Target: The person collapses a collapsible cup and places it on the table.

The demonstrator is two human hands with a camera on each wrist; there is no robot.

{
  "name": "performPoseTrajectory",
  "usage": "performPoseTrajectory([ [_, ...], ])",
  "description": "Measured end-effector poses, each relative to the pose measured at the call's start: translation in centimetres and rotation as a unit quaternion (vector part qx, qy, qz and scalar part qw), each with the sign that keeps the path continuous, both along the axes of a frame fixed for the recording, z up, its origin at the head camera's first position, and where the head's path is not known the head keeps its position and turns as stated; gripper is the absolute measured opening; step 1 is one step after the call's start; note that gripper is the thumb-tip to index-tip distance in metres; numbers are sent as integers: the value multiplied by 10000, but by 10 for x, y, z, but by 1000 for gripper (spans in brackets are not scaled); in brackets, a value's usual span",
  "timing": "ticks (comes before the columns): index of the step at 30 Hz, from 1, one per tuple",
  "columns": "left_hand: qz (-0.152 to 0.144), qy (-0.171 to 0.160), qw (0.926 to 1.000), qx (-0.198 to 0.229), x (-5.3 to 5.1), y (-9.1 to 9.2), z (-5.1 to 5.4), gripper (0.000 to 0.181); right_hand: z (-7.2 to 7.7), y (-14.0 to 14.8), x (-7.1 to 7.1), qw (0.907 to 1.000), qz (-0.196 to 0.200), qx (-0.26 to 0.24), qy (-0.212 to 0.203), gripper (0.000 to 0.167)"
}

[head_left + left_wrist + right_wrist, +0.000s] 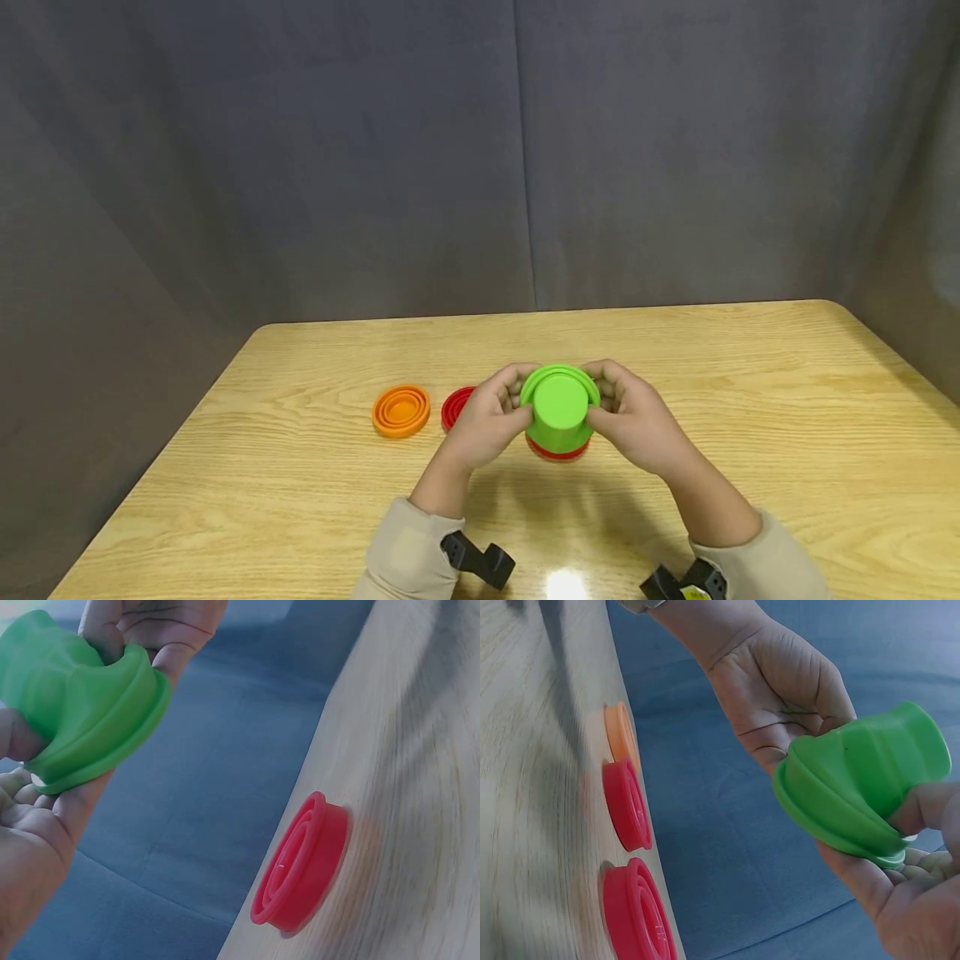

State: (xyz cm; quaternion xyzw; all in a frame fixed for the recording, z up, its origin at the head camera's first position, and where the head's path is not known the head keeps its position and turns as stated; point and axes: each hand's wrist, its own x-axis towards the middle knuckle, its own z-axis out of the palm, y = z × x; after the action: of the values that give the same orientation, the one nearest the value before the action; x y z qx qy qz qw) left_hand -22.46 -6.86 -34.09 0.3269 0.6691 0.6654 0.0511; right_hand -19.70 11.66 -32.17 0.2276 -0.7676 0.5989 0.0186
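A green collapsible silicone cup (561, 404) is held up above the table, its round base turned toward the head camera. My left hand (487, 421) grips its rim on one side, thumb on the cup's outer wall and fingers behind. On the opposite side my right hand (637, 421) pinches it the same way. In the right wrist view the green cup (877, 765) is partly drawn out, its wall folded and dented near the rim. Below it lies a flattened red cup (558, 455), mostly hidden in the head view; the left wrist view shows a red cup (304, 862) with nested rings.
Left of the hands a flattened orange cup (401, 411) lies on the wooden table (750, 400). Another flattened red cup (454, 407) is beside it, partly covered by my left hand. A grey curtain (375, 167) hangs behind the table's far edge.
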Motion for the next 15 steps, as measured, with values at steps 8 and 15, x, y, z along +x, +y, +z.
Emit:
performPoseTrajectory([
  [8, -4, 3, 10000, 97, 2, 1, 1, 42, 0, 0, 0, 9996, -21, 221, 147, 30],
  [15, 162, -24, 9997, -169, 9, 0, 12, 39, 1, -1, 2, 9988, -31, 433, 224, 30],
])
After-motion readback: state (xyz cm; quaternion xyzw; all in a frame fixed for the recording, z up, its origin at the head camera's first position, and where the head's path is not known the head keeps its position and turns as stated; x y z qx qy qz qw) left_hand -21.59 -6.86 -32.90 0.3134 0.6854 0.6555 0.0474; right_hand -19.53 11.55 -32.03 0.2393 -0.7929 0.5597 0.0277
